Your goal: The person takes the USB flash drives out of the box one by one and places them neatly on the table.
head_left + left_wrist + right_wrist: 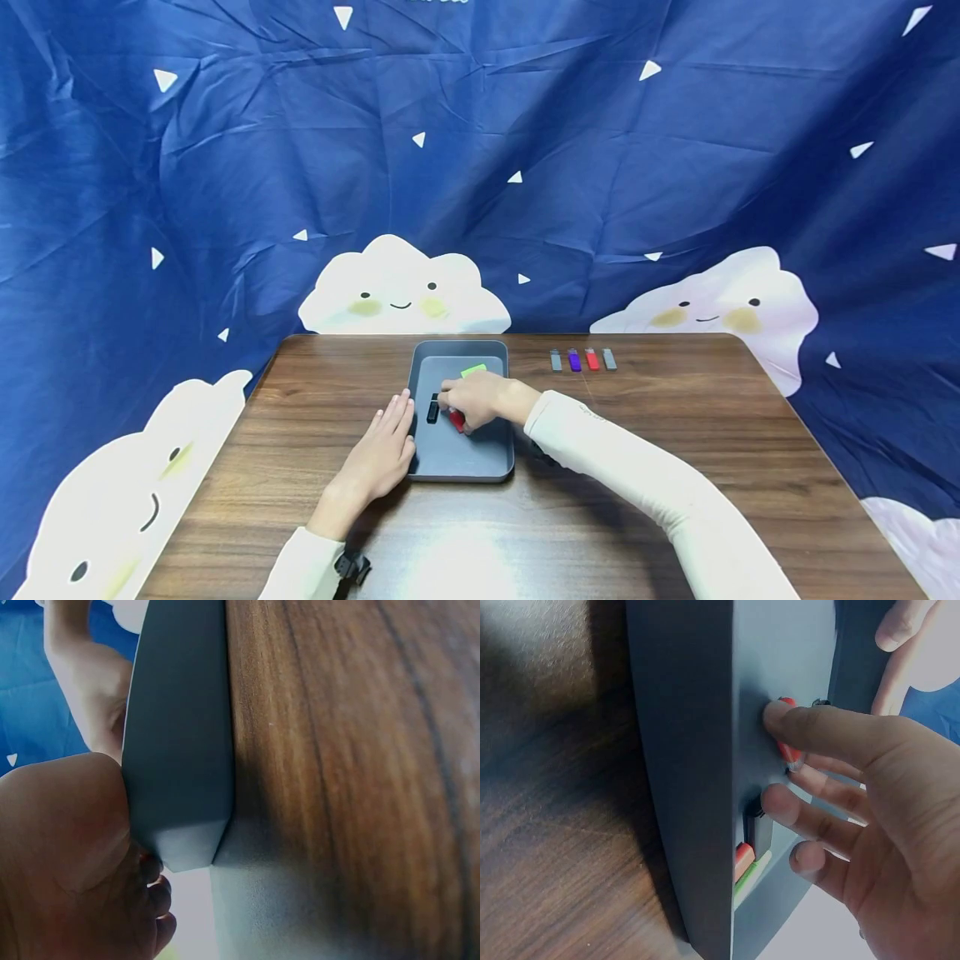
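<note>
My right hand (480, 398) reaches over the grey tray (461, 467) and pinches a red USB stick (457, 420), thumb on one side in the right wrist view. Close to its fingertips in the tray lies a black USB stick (432, 409). A lime-green piece (472, 369) shows beyond the knuckles. Deeper in the right wrist view are a dark stick (760, 834), another red piece (744, 860) and a green one (751, 879), under the spread fingers. My left hand (382, 450) rests with fairly straight fingers along the tray's left side.
Right of the tray, at the back of the wooden table (675, 417), small sticks stand in a row: grey (556, 360), purple (574, 360), red (592, 359) and grey (609, 359). Behind the table hangs a blue cloth (465, 183) with clouds.
</note>
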`<act>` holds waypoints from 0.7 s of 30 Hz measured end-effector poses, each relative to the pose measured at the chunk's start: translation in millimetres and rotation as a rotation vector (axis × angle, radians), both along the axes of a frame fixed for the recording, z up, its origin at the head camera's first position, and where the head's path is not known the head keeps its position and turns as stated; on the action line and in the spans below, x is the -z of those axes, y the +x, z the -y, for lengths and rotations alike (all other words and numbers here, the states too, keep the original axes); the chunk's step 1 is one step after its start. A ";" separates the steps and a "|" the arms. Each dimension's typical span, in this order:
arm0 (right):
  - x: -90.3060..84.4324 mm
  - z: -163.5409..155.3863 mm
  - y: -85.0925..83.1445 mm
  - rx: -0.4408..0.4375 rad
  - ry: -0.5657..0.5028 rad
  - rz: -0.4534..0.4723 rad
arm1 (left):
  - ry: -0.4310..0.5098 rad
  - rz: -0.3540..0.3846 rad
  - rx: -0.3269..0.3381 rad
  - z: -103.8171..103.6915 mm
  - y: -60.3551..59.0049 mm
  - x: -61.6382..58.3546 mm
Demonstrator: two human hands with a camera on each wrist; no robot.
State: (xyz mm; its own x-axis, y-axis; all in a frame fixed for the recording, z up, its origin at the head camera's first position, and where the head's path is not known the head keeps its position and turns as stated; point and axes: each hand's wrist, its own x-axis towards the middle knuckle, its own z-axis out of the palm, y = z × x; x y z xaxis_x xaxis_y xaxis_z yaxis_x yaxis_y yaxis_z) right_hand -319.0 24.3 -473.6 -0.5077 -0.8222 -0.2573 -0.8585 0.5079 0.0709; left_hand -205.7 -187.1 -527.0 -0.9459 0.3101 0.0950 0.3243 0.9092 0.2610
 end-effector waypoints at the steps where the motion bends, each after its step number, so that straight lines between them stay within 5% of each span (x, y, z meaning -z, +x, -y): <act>1: 0.7 0.1 -0.3 -0.004 -0.002 -0.006 | -0.002 0.001 0.000 0.0 0.1 -0.2; 21: -8.2 -6.0 0.6 0.033 -0.060 -0.030 | 0.004 0.010 0.004 -0.5 0.1 -0.8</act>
State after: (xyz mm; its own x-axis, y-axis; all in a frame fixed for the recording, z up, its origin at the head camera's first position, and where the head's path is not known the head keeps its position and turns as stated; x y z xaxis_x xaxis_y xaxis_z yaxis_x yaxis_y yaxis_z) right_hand -318.4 30.3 -465.5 -0.5413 -0.8186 -0.1922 -0.8393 0.5398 0.0648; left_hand -205.7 -186.6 -526.2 -0.9455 0.3139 0.0867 0.3256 0.9066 0.2684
